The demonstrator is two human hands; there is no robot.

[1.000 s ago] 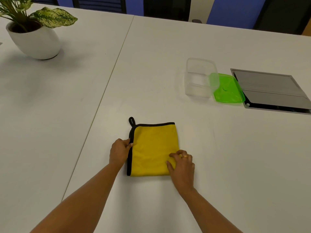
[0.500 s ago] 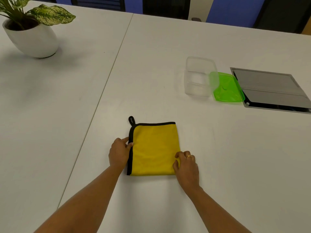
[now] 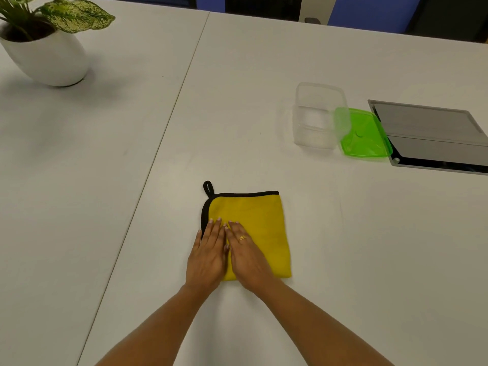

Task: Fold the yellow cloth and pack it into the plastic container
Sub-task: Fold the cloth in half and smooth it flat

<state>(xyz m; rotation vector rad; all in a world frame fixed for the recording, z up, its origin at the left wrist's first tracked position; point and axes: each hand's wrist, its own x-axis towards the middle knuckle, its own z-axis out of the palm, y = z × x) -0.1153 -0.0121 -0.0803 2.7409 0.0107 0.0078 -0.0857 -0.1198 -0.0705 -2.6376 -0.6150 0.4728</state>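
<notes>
The yellow cloth (image 3: pixel 260 223) with black trim and a hanging loop lies folded into a rectangle on the white table, near me. My left hand (image 3: pixel 208 256) rests flat on its left part, fingers together and extended. My right hand (image 3: pixel 247 256), with a ring, lies flat right beside it on the cloth's near middle. Neither hand grips anything. The clear plastic container (image 3: pixel 318 116) stands empty and uncovered at the far right, well apart from the cloth. Its green lid (image 3: pixel 365 136) lies against its right side.
A grey flip-up panel (image 3: pixel 433 136) is set in the table right of the lid. A potted plant in a white pot (image 3: pixel 48 56) stands at the far left. A seam (image 3: pixel 169 122) between two tabletops runs left of the cloth.
Both hands have left the cloth's side edges and come together flat on top of the cloth, pressing its near-left part. The cloth itself has kept its place.
</notes>
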